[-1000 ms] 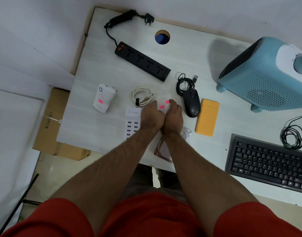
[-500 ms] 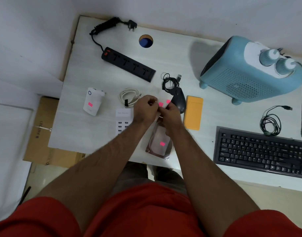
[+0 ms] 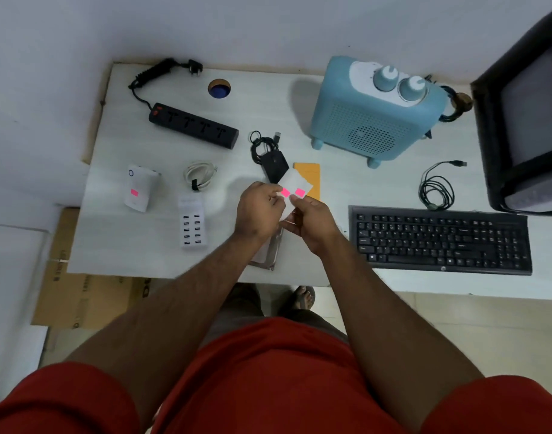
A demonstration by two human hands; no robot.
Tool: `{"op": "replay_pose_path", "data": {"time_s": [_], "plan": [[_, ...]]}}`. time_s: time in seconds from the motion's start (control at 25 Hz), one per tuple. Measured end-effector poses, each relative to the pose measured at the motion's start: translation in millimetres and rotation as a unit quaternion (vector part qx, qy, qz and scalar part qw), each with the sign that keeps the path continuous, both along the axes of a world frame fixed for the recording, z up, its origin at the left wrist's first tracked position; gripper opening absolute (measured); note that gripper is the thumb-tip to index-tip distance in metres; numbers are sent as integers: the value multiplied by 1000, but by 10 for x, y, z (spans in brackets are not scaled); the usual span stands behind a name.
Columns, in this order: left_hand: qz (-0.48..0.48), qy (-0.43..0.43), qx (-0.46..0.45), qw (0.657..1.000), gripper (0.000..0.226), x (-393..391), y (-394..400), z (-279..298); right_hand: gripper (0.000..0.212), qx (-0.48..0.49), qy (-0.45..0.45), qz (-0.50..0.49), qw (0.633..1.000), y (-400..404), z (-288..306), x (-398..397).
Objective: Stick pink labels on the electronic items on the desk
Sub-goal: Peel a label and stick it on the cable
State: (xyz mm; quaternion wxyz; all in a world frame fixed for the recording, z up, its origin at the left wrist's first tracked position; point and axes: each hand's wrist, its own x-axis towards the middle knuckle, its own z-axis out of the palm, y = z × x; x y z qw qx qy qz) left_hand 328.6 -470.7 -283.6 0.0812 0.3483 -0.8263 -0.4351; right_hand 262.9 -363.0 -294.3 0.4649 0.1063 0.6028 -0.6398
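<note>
Head view: the right hand (image 3: pixel 312 223) grips a white label sheet (image 3: pixel 295 186) tilted toward the mouse (image 3: pixel 274 170); the left hand (image 3: pixel 259 211) apparently pinches one pink label (image 3: pixel 285 192).

Dim, soft light; slight blur, edges warped.

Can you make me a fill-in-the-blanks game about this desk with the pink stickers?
1. The white sheet held in both hands has ___ pink stickers left on it.
2. The black power strip has ___ pink sticker on it.
3. The heater with two knobs on top is ___ in colour.
4. The small white box at the left of the desk has ___ pink sticker.

Missing words: two; no; blue; one
</note>
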Motion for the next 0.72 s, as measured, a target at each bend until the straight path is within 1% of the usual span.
{"op": "replay_pose_path", "data": {"time_s": [0.12, 0.32, 0.4, 0.48, 0.72], "plan": [[2, 5, 2, 1000, 22, 45, 223, 75, 17, -32, -19, 1, 999, 220, 76, 31], [-27, 27, -48, 998, 22, 94, 459, 182, 15, -23, 9, -1, 1000, 468, 229, 88], [-38, 39, -64, 996, 22, 110, 489, 201, 16, -28, 7, 7, 1000, 502, 279, 100], [-50, 44, -61, 996, 19, 138, 485, 238, 18, -31, 12, 10, 999, 508, 324, 119], [-65, 39, -68, 995, 17, 208, 342, 281, 15, -10, 36, 7, 999, 407, 291, 221]]}}
